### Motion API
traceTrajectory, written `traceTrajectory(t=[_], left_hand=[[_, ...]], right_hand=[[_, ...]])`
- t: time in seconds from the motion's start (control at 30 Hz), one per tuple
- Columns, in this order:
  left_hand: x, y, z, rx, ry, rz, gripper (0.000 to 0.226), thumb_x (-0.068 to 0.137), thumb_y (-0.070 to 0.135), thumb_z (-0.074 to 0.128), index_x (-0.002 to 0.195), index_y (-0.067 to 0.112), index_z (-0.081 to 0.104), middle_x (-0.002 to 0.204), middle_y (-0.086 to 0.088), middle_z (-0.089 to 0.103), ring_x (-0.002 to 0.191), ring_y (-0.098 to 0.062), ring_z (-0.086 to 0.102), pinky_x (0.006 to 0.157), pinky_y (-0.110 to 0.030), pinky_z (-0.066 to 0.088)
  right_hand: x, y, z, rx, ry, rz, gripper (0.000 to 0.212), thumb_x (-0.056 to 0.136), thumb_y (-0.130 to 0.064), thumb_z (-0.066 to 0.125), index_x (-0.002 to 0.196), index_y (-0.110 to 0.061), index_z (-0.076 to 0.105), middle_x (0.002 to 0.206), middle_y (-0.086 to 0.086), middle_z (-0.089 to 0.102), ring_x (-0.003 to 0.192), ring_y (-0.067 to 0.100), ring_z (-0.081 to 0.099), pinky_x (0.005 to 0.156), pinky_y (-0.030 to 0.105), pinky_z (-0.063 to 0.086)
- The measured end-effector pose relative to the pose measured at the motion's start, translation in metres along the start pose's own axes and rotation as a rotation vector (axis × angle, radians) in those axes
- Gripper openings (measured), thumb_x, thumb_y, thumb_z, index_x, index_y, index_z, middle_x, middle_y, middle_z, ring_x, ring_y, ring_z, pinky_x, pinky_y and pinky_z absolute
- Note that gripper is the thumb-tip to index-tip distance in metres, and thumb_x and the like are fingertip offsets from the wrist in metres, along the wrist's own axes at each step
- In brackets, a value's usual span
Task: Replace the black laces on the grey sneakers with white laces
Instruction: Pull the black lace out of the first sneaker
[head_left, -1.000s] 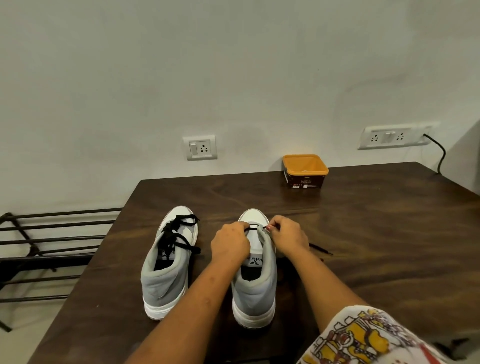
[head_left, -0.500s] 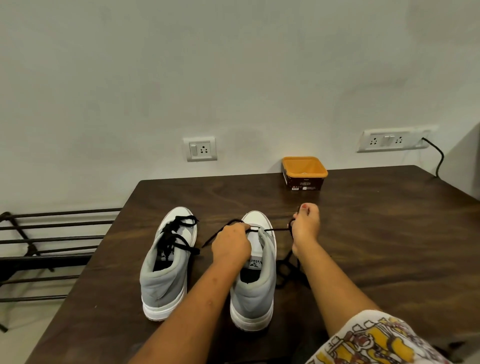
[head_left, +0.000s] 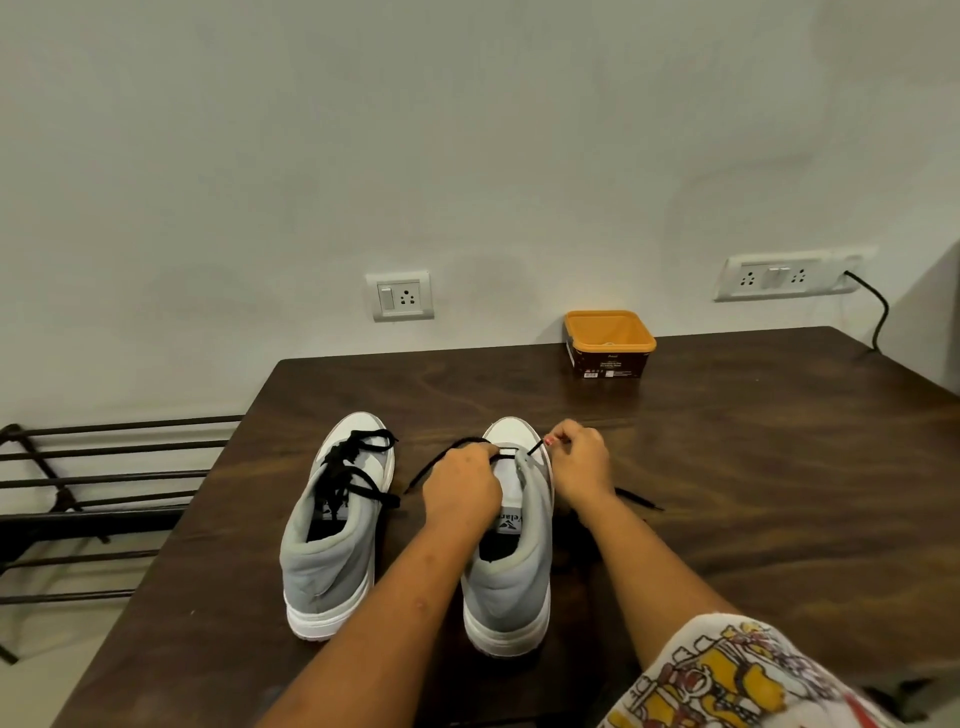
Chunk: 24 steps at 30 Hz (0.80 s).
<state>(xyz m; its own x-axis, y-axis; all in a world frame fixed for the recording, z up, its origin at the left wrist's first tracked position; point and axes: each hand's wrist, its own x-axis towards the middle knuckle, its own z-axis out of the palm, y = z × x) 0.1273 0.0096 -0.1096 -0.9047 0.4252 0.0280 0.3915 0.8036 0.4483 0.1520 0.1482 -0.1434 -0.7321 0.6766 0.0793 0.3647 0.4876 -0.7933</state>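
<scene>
Grey sneakers (head_left: 511, 592), two: left sneaker (head_left: 327, 561) laced, right sneaker (head_left: 514, 571) under my left hand (head_left: 460, 491) and right hand (head_left: 579, 462), both pinching its black lace (head_left: 440, 459). One orange tub (head_left: 609, 340) behind.

Lace removal at the toe eyelets, head view.
The left hand (head_left: 460, 486) grips the front of the partly unlaced sneaker (head_left: 511, 587). The right hand (head_left: 579, 462) pinches the black lace (head_left: 535, 448) near its tip, just beside the toe. The laced sneaker (head_left: 332, 551) stands just beside it on the table (head_left: 753, 467).
</scene>
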Motion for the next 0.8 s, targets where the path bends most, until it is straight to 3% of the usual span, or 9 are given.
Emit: traceTrajectory(t=[0.13,0.23,0.3,0.4,0.47,0.53,0.63,0.7,0.8], left_hand=[[0.002,-0.002,0.004,0.019,0.012,-0.021,0.045,0.092,0.008,0.039,0.130,0.027,0.054,0.122,-0.009,0.060,0.110,-0.032,0.056,0.082,-0.038,0.048],[0.003,-0.002,0.004,0.037,0.013,-0.037,0.045,0.089,0.007,0.041,0.127,0.026,0.056,0.121,-0.011,0.060,0.111,-0.033,0.056,0.083,-0.039,0.048],[0.004,-0.003,0.005,0.037,0.015,-0.035,0.045,0.089,0.006,0.041,0.127,0.025,0.056,0.121,-0.011,0.060,0.111,-0.033,0.056,0.083,-0.039,0.048],[0.005,-0.003,0.008,0.042,0.022,-0.025,0.045,0.090,0.007,0.041,0.128,0.025,0.055,0.121,-0.010,0.060,0.110,-0.032,0.057,0.081,-0.038,0.047],[0.004,-0.001,0.011,0.057,0.031,-0.008,0.042,0.092,0.008,0.041,0.127,0.025,0.056,0.119,-0.008,0.060,0.108,-0.031,0.057,0.078,-0.037,0.046],[0.003,0.002,0.015,0.082,0.046,0.019,0.037,0.093,0.010,0.041,0.123,0.024,0.058,0.115,-0.007,0.062,0.104,-0.029,0.059,0.073,-0.034,0.044],[0.002,0.003,0.019,0.119,0.061,0.043,0.030,0.095,0.014,0.042,0.119,0.021,0.059,0.112,-0.007,0.063,0.101,-0.029,0.060,0.070,-0.034,0.042],[0.002,0.002,0.019,0.128,0.070,0.046,0.032,0.095,0.013,0.041,0.121,0.021,0.058,0.113,-0.007,0.063,0.102,-0.029,0.060,0.073,-0.035,0.045],[0.001,0.002,0.019,0.132,0.083,0.053,0.034,0.095,0.013,0.040,0.124,0.021,0.056,0.114,-0.007,0.062,0.104,-0.029,0.060,0.076,-0.036,0.047]], right_hand=[[-0.001,-0.009,-0.003,0.481,0.109,0.161,0.019,0.101,-0.017,0.041,0.084,-0.017,0.049,0.091,0.002,0.058,0.093,0.027,0.065,0.069,0.031,0.047],[0.000,-0.020,-0.014,0.941,0.151,0.345,0.022,0.105,-0.021,0.030,0.087,-0.020,0.043,0.089,0.002,0.060,0.078,0.020,0.065,0.066,0.027,0.047],[0.002,-0.024,-0.020,1.113,0.192,0.419,0.021,0.105,-0.023,0.026,0.093,-0.017,0.043,0.079,0.003,0.054,0.065,0.015,0.057,0.073,0.033,0.050],[0.004,-0.023,-0.021,1.157,0.242,0.481,0.023,0.105,-0.023,0.026,0.092,-0.016,0.044,0.071,0.002,0.042,0.055,0.012,0.037,0.062,0.029,0.047],[0.005,-0.022,-0.020,1.016,0.277,0.448,0.024,0.104,-0.023,0.029,0.087,-0.018,0.044,0.071,0.002,0.042,0.056,0.012,0.036,0.054,0.027,0.041],[0.006,-0.014,-0.020,0.632,0.287,0.271,0.021,0.103,-0.022,0.033,0.089,-0.018,0.047,0.078,0.005,0.048,0.064,0.016,0.044,0.059,0.031,0.038],[0.002,-0.004,-0.014,0.079,0.028,-0.042,0.015,0.099,-0.021,0.048,0.099,-0.009,0.057,0.090,0.005,0.056,0.084,0.020,0.053,0.068,0.026,0.035],[0.003,-0.004,-0.006,-0.170,-0.156,-0.101,0.018,0.095,-0.024,0.055,0.102,-0.008,0.062,0.103,0.007,0.061,0.097,0.023,0.057,0.076,0.028,0.042],[0.002,-0.012,-0.002,-0.390,-0.212,-0.109,0.025,0.097,-0.026,0.051,0.106,-0.007,0.064,0.112,0.013,0.060,0.104,0.030,0.058,0.084,0.035,0.047]])
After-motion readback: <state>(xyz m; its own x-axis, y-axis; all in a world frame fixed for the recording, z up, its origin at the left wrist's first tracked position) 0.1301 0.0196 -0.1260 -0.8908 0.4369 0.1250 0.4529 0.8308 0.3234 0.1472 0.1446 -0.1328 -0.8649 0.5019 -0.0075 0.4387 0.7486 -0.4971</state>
